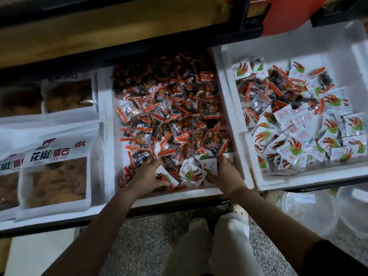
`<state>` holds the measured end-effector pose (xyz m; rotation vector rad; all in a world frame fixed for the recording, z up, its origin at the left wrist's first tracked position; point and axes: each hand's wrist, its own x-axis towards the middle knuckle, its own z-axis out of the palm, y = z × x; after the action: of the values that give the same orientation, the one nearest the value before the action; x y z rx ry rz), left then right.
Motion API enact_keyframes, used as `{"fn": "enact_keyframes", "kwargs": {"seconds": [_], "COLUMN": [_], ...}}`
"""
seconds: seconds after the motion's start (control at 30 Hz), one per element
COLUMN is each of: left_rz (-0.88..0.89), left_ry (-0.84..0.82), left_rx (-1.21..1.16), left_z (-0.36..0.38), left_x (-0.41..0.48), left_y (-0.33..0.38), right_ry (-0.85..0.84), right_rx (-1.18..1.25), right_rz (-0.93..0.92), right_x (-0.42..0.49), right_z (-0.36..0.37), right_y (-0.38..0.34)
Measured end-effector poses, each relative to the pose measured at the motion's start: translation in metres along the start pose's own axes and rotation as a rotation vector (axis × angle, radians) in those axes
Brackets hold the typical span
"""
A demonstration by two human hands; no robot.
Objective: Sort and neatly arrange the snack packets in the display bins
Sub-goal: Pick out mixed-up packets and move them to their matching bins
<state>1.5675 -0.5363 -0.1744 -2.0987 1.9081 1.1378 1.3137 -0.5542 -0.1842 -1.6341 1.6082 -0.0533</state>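
Both hands are working at the near edge of the middle bin (175, 193). The left hand (148, 174) is resting with bent fingers on the red packets (169, 120); whether it is gripping cannot be told. The right hand (224, 172) is curling round the white packets (192, 173), which are lying between the two hands, nearer the right. Past the middle bin's right wall, the right bin (298, 180) is holding the same kind, so the right hand is judged better placed for the transfer.

Packets (171, 120) crowd the middle bin (225, 108); its front-right corner lies bare.
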Motion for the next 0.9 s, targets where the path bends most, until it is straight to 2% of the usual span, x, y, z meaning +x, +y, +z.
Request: {"fn": "enact_keyframes", "kwargs": {"seconds": [0.2, 0.4, 0.47, 0.6, 0.7, 0.9], "left_rz": [0.131, 0.138, 0.147, 0.104, 0.073, 0.096], "left_ry": [0.017, 0.203, 0.242, 0.402, 0.480, 0.526], "left_rx": [-0.089, -0.133, -0.243, -0.446, -0.487, -0.544], "left_z": [0.003, 0.002, 0.000, -0.004, -0.003, 0.004], "left_x": [-0.008, -0.010, -0.011, -0.011, -0.012, -0.010], "left_y": [0.001, 0.001, 0.001, 0.006, 0.008, 0.030], "right_ry": [-0.058, -0.076, -0.068, -0.044, -0.008, 0.138], "right_rx": [-0.049, -0.023, -0.043, -0.065, -0.010, 0.124], "right_rz": [-0.015, -0.025, -0.029, -0.053, -0.078, -0.094], "right_x": [0.000, 0.000, 0.002, 0.004, 0.001, -0.008], "right_z": [0.005, 0.014, 0.019, 0.019, 0.013, -0.016], "right_y": [-0.010, -0.028, -0.030, -0.031, -0.028, -0.016]}}
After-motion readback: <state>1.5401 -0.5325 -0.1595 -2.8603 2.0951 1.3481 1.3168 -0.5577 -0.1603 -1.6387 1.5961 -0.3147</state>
